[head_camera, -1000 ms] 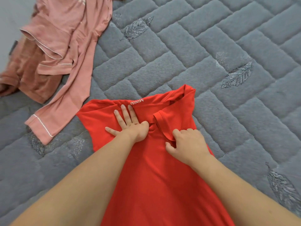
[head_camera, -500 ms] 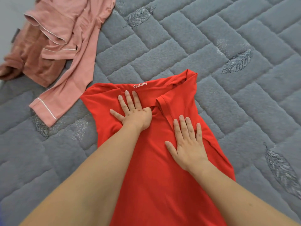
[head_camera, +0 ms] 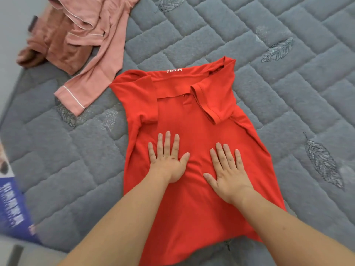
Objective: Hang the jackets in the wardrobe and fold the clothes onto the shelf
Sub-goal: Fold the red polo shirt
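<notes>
A red T-shirt [head_camera: 194, 116] lies face down on the grey quilted bed [head_camera: 269, 31], its collar at the far end with white lettering. Both sleeves and side edges are folded in over the back. My left hand [head_camera: 168, 158] rests flat on the shirt's middle, fingers straight and spread. Just to its right, my right hand [head_camera: 227, 169] lies flat on the cloth in the same way. Neither hand grips anything.
A pink long-sleeved top [head_camera: 96, 45] lies crumpled at the far left, one sleeve reaching toward the red shirt. Under it is a brownish-pink garment [head_camera: 50, 43]. A blue printed object [head_camera: 13, 208] sits at the bed's left edge.
Both hands slid down from the collar and sleeves to the shirt's middle. The right hand went from curled on the sleeve to flat. The folded sleeves now lie uncovered.
</notes>
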Demonstrator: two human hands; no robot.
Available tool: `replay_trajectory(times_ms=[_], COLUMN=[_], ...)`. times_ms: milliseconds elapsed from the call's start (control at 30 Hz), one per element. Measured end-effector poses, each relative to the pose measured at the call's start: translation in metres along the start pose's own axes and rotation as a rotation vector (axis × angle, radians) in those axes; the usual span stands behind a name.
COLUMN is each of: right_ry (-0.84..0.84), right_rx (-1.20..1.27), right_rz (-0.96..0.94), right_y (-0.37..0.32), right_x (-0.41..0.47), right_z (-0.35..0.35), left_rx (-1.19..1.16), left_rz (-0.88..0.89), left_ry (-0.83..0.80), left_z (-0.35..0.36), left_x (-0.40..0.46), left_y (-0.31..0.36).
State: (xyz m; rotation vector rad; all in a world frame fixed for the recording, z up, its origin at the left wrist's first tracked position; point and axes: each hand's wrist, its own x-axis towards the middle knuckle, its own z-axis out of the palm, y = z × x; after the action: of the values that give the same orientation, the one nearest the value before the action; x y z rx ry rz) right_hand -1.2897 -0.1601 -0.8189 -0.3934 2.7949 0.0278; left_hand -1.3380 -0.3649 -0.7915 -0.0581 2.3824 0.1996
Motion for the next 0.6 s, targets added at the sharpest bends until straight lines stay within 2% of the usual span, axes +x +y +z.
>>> replay_trajectory(times_ms=[333,467,600], right_ry=[-0.129,-0.139,-0.107], right_rx=[-0.041,-0.07,-0.106], right_rz=[-0.182,-0.276,-0.314], right_y=[0.0,-0.002,-0.009], right_x=[-0.085,-0.113,-0.127], right_z=[0.014,0.016,0.013], left_rx=[0.105,0.108,0.238], left_rz=[0.014,0.07,0.115], left_ry=[-0.094,-0.218,-0.299], left_z=[0.05,0.074,0.097], left_x=[-0.064,-0.106,-0.143], left_y=[-0.012,-0.014,-0.015])
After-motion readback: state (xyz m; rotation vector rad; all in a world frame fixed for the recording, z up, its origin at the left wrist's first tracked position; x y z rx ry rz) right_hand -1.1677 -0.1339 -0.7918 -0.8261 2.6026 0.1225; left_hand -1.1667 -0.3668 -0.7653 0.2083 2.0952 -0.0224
